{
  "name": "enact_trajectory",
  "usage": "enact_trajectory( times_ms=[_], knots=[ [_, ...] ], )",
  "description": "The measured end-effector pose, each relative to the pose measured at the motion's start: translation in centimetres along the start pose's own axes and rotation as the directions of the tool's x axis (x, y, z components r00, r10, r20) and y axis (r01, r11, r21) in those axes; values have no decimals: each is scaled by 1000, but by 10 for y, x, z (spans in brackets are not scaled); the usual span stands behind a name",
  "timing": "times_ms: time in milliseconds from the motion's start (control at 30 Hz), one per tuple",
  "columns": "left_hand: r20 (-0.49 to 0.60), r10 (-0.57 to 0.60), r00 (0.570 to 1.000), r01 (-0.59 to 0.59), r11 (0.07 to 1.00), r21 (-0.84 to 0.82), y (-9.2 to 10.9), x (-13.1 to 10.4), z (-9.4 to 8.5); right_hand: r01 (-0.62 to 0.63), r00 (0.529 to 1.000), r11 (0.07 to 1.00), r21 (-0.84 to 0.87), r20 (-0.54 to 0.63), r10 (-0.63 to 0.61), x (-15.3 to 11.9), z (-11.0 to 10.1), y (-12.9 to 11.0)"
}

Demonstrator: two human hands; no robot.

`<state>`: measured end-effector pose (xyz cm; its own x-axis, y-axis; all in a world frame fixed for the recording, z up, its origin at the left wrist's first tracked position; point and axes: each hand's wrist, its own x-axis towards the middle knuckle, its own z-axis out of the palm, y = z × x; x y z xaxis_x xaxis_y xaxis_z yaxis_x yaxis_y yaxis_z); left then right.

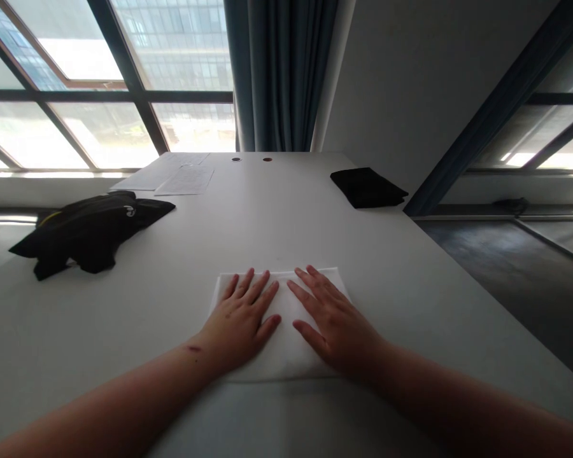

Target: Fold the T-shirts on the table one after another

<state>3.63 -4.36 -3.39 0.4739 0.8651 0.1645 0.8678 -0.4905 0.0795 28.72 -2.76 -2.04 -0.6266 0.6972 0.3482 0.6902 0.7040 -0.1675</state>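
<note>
A white folded cloth (pixel 286 343) lies flat on the white table (pixel 277 229), close in front of me. On its left half rests my left hand (pixel 241 315), palm down with the fingers spread. My right hand (pixel 332 321) lies on the right half in the same way, fingers apart. Neither hand grips anything. Between the two thumbs a strip of the cloth shows, and its far edge runs just past my fingertips.
A crumpled black garment or bag (pixel 93 229) lies at the left. Farther back are paper sheets (pixel 186 179) and a folded black cloth (pixel 367 187) near the right edge. Two small round fittings (pixel 267 159) sit at the far end, before a blue curtain (pixel 286 76).
</note>
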Motion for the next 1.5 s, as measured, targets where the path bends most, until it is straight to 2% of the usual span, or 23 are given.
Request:
enact_trajectory(
  times_ms=[100, 200, 433, 533, 567, 633, 700, 767, 867, 1033, 1233, 1333, 1400, 1500],
  knots=[
    [2, -13, 1000, 12, 1000, 21, -4, 1, 2, -46, 979, 998, -42, 197, 53, 2, 12, 6],
    [-3, -27, 1000, 27, 999, 36, -9, 3, 3, -89, 950, 994, -66, 295, 104, 5, 15, 20],
    [2, -129, 992, 129, 987, 91, -26, 1, 5, -125, 951, 985, -118, 268, 153, 0, 15, 35],
    [-35, -141, 989, 144, 985, 92, -34, 1, 4, -123, 953, 985, -121, 263, 151, -1, 15, 39],
    [-52, -110, 993, 114, 990, 82, -35, 1, 2, -122, 953, 985, -121, 263, 150, -1, 15, 40],
    [-79, 27, 996, -24, 999, 41, -33, 2, -5, -121, 952, 986, -119, 266, 149, 0, 14, 41],
    [-98, 206, 974, -210, 978, -24, -28, 3, -13, -118, 951, 986, -114, 274, 146, 1, 13, 41],
    [-115, 297, 948, -307, 948, -86, -21, 4, -20, -116, 947, 987, -111, 287, 144, 1, 11, 41],
    [-98, 215, 972, -229, 959, -167, -15, 6, -23, -110, 948, 988, -105, 286, 136, 1, 11, 41],
    [-11, 60, 998, -60, 960, -275, -18, 10, -15, -98, 956, 991, -87, 267, 118, 0, 11, 43],
    [18, -64, 998, 66, 993, -97, -15, 11, -13, -116, 939, 988, -97, 314, 141, 3, 8, 41],
    [-22, -104, 994, 103, 993, -64, -17, 10, -15, -125, 933, 987, -96, 328, 150, 4, 7, 40],
    [-70, -43, 997, 38, 996, -76, -18, 9, -18, -125, 933, 988, -90, 327, 148, 4, 7, 40],
    [-38, 226, 974, -228, 966, -120, -16, 5, -19, -114, 945, 991, -75, 299, 132, 3, 8, 42]
  ],
)
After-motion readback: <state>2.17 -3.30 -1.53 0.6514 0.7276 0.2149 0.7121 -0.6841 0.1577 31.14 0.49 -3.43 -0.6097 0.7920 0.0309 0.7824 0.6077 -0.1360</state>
